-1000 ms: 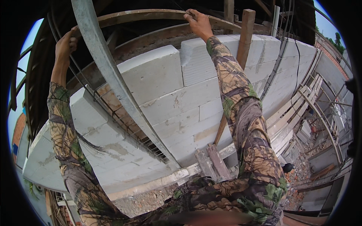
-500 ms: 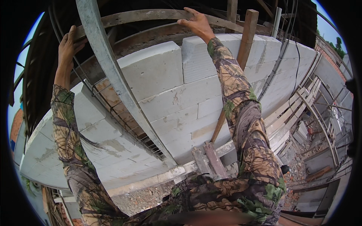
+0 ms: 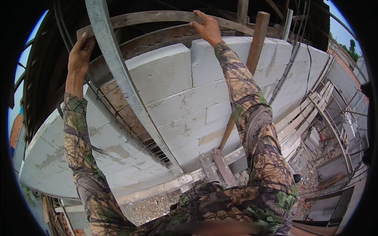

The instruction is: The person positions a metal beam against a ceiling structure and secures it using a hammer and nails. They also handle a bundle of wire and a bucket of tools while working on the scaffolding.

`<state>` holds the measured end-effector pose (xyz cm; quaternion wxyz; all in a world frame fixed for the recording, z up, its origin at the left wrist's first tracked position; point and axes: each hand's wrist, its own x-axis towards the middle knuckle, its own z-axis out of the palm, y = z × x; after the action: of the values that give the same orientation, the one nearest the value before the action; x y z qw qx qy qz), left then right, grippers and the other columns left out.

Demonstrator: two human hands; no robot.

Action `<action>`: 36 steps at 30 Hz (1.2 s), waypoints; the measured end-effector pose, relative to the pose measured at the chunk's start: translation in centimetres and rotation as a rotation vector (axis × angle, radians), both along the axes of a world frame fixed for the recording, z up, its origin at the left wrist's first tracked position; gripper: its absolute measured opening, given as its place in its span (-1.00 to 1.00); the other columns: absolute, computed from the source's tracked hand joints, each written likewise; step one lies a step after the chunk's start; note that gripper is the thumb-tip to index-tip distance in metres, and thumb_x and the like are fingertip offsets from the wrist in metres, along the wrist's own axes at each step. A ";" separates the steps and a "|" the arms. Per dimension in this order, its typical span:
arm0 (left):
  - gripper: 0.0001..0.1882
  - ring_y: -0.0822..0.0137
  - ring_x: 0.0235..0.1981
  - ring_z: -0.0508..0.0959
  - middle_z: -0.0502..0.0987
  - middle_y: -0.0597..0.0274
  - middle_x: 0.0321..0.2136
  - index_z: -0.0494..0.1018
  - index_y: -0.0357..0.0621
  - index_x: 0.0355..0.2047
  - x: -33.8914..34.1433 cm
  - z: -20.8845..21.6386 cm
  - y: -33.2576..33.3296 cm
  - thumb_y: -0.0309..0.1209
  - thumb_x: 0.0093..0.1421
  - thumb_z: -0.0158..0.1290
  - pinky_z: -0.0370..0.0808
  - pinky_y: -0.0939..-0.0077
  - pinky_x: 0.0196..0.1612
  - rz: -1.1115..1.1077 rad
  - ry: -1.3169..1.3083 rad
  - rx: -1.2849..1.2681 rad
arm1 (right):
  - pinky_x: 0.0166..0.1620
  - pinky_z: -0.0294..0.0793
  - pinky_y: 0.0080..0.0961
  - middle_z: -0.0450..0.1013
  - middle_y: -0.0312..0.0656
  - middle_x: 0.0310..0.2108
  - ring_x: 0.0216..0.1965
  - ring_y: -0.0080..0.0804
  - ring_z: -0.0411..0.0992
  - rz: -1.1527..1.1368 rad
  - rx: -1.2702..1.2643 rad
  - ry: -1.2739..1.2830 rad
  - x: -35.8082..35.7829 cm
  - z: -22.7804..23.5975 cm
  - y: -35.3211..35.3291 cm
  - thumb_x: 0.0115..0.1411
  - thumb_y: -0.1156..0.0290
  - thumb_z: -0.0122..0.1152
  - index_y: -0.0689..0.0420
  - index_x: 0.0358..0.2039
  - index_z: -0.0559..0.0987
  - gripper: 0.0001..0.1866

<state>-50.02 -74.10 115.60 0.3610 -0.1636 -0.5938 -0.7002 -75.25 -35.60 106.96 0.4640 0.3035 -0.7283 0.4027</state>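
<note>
A long wooden plank (image 3: 157, 16) spans the top of the view, above the white block wall (image 3: 157, 74). My left hand (image 3: 81, 57) is closed at the plank's left end from below, a finger lying over its face and others partly hidden. Farther right, my right hand (image 3: 208, 29) holds the plank with fingertips at its upper edge. A grey post (image 3: 114, 59) slants down in front of the plank and wall, between my hands. Beside it, thin steel rebar (image 3: 116, 114) runs down the gap between wall sections.
A brown wooden post (image 3: 258, 43) leans against the wall at right. Two short boards (image 3: 223, 167) lie at the wall's foot. Rubble (image 3: 151, 206) covers the ground below. Stacked planks (image 3: 303, 112) and a dark hanging cable (image 3: 310, 59) are at right.
My left hand has shifted right and slightly down, and the plank's left end now shows above it. The right hand stays on the plank, almost unmoved.
</note>
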 end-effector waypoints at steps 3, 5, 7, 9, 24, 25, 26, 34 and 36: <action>-0.51 0.14 0.27 0.35 0.39 0.15 0.15 0.35 -0.11 0.15 0.1 -0.9 1.1 -0.25 0.30 0.22 0.28 0.12 0.37 -0.078 0.024 0.034 | 0.04 0.56 -0.30 0.63 -0.08 -0.14 -0.03 -0.25 0.61 0.074 -0.015 -0.109 0.6 0.1 0.0 0.16 0.06 0.43 -0.12 0.22 0.54 -0.38; -0.51 0.12 0.28 0.34 0.37 0.13 0.17 0.33 -0.10 0.16 0.2 -1.3 1.8 -0.26 0.30 0.22 0.26 0.08 0.39 -0.112 0.043 0.085 | 0.06 0.55 -0.30 0.63 -0.07 -0.10 -0.03 -0.26 0.62 0.036 -0.019 -0.031 0.8 0.0 0.0 0.16 0.07 0.43 -0.11 0.23 0.53 -0.38; -0.51 0.09 0.27 0.35 0.36 0.12 0.19 0.31 -0.10 0.17 0.4 -1.7 2.4 -0.31 0.31 0.21 0.27 0.07 0.38 -0.145 0.087 0.083 | 0.08 0.55 -0.30 0.62 -0.05 -0.07 -0.05 -0.25 0.63 0.067 -0.025 -0.021 0.7 -0.1 0.0 0.17 0.08 0.43 -0.09 0.24 0.53 -0.38; -0.52 0.08 0.26 0.38 0.38 0.13 0.18 0.30 -0.09 0.18 0.3 -1.8 2.9 -0.34 0.31 0.20 0.30 0.08 0.37 -0.165 0.088 0.066 | 0.03 0.56 -0.27 0.63 -0.06 -0.15 -0.13 -0.22 0.64 0.101 -0.039 0.005 0.5 -0.2 -0.1 0.16 0.07 0.43 -0.10 0.23 0.53 -0.38; -0.51 0.15 0.11 0.53 0.47 0.19 0.08 0.25 -0.10 0.19 -1.6 -2.8 1.3 -0.29 0.35 0.16 0.56 0.24 0.11 -0.103 0.105 0.130 | -0.01 0.55 -0.35 0.68 -0.18 -0.35 -0.22 -0.35 0.66 0.014 0.021 -0.003 1.8 0.2 -1.0 0.22 0.10 0.37 -0.10 0.24 0.51 -0.42; -0.51 0.16 0.10 0.53 0.48 0.19 0.07 0.25 -0.10 0.19 -1.6 -2.8 1.2 -0.29 0.35 0.16 0.56 0.24 0.12 -0.108 0.112 0.132 | -0.06 0.56 -0.28 0.67 -0.13 -0.34 -0.24 -0.26 0.65 0.036 -0.001 0.022 1.8 0.3 -1.1 0.18 0.08 0.39 -0.12 0.23 0.52 -0.40; -0.51 0.17 0.10 0.54 0.49 0.20 0.07 0.25 -0.10 0.19 -1.6 -2.9 1.2 -0.29 0.36 0.16 0.56 0.24 0.12 -0.124 0.127 0.110 | -0.10 0.58 -0.21 0.66 -0.08 -0.34 -0.25 -0.17 0.64 0.058 -0.024 0.047 1.9 0.2 -1.1 0.14 0.07 0.40 -0.15 0.22 0.53 -0.39; -0.49 0.23 0.02 0.59 0.50 0.11 0.05 0.25 -0.14 0.18 -1.3 -3.1 1.4 -0.35 0.32 0.20 0.61 0.30 0.03 -0.183 0.132 0.087 | 0.02 0.55 -0.33 0.68 -0.09 -0.31 -0.17 -0.26 0.66 0.137 -0.016 -0.083 2.8 0.9 -1.4 0.15 0.16 0.39 -0.02 0.26 0.49 -0.35; -0.45 0.21 0.00 0.60 0.49 0.11 0.05 0.21 -0.16 0.21 -1.1 -3.3 1.9 -0.36 0.32 0.20 0.61 0.30 0.01 -0.113 0.117 0.042 | 0.04 0.54 -0.32 0.68 -0.06 -0.31 -0.16 -0.29 0.66 0.147 -0.012 -0.109 3.2 1.1 -1.6 0.15 0.18 0.39 -0.01 0.27 0.49 -0.35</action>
<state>-51.09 -72.24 112.30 0.3584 -0.2296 -0.5469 -0.7210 -72.09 -37.20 108.02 0.3947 0.3310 -0.7260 0.4557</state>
